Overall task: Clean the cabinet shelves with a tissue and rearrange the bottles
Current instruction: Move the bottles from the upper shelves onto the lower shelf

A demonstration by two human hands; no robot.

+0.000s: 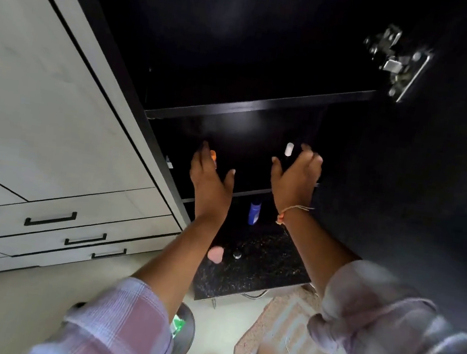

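Observation:
The black cabinet is open, with a dark upper shelf and a lower shelf edge. My left hand reaches onto the middle shelf with fingers stretched and thumb spread, and an orange-topped item shows just past its fingers. My right hand is raised beside it with fingers curved. A white-capped bottle stands in the gap between its thumb and fingers; I see no contact. Below the hands, a blue bottle stands upright on the lower level. No tissue is visible.
A speckled black counter below holds a pink object and a small round cap. White drawers with black handles are on the left. The open door with its metal hinge is on the right. A mat lies on the floor.

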